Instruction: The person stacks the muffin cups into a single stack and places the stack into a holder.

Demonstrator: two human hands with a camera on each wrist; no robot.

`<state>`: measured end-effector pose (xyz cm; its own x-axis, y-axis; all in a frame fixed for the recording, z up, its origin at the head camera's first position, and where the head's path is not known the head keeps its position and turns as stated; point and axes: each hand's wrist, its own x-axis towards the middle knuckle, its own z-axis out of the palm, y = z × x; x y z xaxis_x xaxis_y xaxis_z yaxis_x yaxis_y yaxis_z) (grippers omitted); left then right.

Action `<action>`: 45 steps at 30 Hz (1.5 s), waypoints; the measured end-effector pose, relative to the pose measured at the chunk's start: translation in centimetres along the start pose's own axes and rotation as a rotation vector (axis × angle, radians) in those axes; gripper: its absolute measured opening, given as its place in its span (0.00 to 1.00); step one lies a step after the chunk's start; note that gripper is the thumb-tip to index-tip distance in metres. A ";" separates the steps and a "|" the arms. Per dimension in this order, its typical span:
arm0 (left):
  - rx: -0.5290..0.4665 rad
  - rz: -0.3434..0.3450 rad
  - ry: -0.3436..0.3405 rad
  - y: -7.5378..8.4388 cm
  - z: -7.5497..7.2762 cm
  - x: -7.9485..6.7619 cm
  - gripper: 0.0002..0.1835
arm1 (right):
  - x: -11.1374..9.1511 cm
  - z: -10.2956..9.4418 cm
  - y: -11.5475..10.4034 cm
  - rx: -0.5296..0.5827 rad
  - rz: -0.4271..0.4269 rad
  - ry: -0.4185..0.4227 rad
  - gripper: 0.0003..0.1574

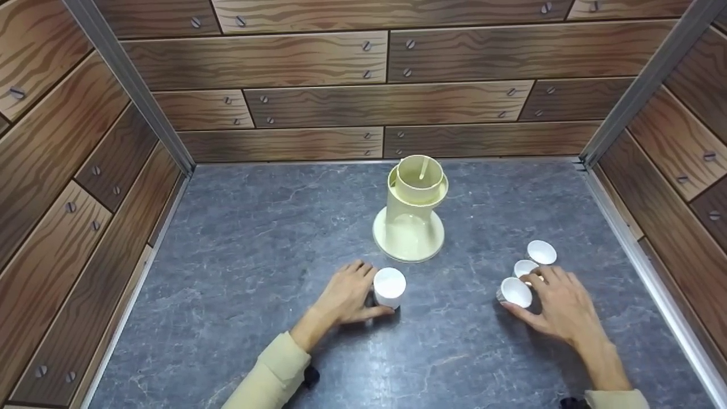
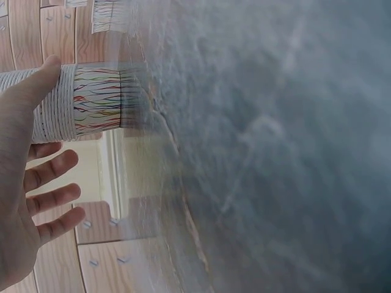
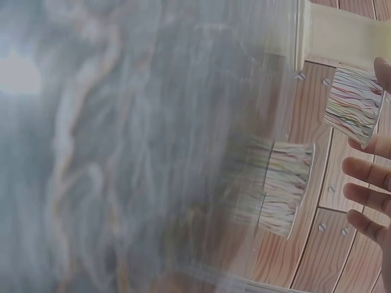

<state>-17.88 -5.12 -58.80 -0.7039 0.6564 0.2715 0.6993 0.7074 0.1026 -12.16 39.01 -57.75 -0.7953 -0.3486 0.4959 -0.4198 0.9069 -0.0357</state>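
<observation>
We see a stack [image 1: 389, 288] of white cups upright on the table [image 1: 272, 227], mouths up, just beyond six o'clock of the pale yellow stand [image 1: 412, 241]. Our left hand [image 1: 351, 294] grasps the stack from its nine o'clock side, the thumb across its near wall and the forefinger against it; the left wrist view shows the other fingers loosely spread, many rims nested close together, and thin coloured lines on the lowest wall. Well apart, toward three o'clock from the stack, our right hand [image 1: 559, 304] pinches a single cup [image 1: 515, 293] between thumb and fingers. The right wrist view shows that cup tilted and clear of the table, with its wall streaked in colour. At one o'clock from it stand the middle cup [image 1: 523, 267] and, farther along the same line, the far cup [image 1: 542, 252], both mouth up on the table; we cannot tell whether those two touch. The stand sits upright on its round base, well short of the plank wall [image 1: 318, 105] at twelve o'clock.
</observation>
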 end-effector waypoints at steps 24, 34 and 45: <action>0.011 -0.001 0.016 0.1 0.2 -0.1 0.42 | 2.9 1.7 -3.5 0.128 -0.121 0.014 0.37; 0.030 0.018 0.034 0.1 0.2 -0.2 0.41 | 3.9 1.9 -4.5 0.141 -0.141 0.020 0.37; 0.009 0.003 0.016 0.1 -0.1 0.1 0.41 | 6.2 1.8 -5.8 0.195 -0.228 0.048 0.36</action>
<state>-17.86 -5.07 -58.64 -0.6999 0.6541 0.2868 0.7000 0.7080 0.0936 -15.40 31.15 -56.03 -0.6510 -0.5224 0.5507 -0.6650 0.7423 -0.0820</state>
